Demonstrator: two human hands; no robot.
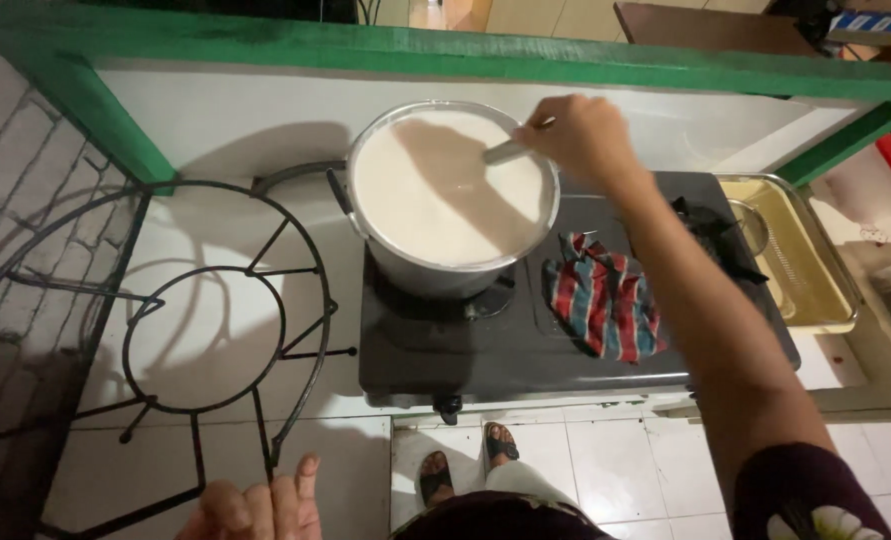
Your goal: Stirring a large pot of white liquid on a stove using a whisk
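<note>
Top right, a blue-and-white box [877, 22] lies on a dark wooden surface beyond the green ledge [465, 50]; its print is too small to read. Right hand [580, 135] is closed around a metal utensil handle [510, 150], the other end sunk in white liquid inside a big steel pot [452, 195]. Pot sits on the left burner of a dark gas stove [445, 355]. Striped red-blue cloth [605, 295] lies on the stove just right of the pot, under the forearm. Metal tray [800, 255] stands at the stove's right. Black wire stand [205, 320] sits left on the white counter. Left hand [260, 510] rests low at the counter edge, fingers loose, holding nothing.
</note>
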